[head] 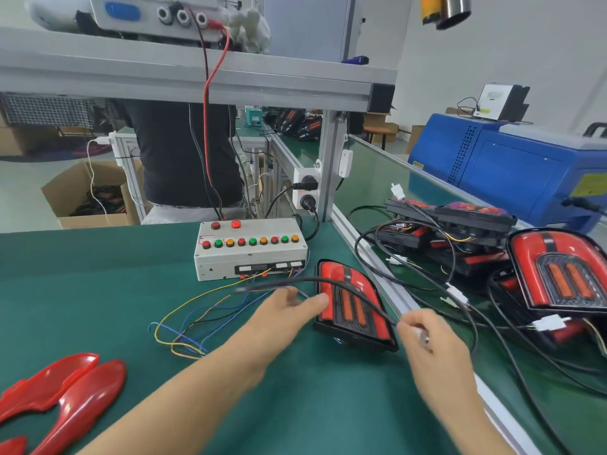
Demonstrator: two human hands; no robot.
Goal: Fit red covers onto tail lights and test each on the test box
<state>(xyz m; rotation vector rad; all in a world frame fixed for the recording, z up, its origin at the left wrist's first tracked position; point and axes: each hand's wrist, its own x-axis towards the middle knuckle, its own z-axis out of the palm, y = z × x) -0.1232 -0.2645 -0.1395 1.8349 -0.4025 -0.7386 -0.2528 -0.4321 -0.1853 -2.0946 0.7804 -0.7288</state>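
A tail light [353,303] with its red cover on lies on the green bench mat, just right of the grey test box [251,249]. Its black cable [295,281] arcs over it toward the box's front sockets. My left hand [289,313] reaches in beside the light's left edge, fingers loosely around the cable where it passes; the grip is blurred. My right hand [427,336] pinches the same cable at the light's near right corner. Loose red covers [65,392] lie at the bottom left.
A pile of tail lights [558,274] with tangled cables and white plugs lies right of the aluminium rail [371,257]. Coloured wires [193,320] loop in front of the box. A blue machine [512,165] stands far right. A person stands behind the bench.
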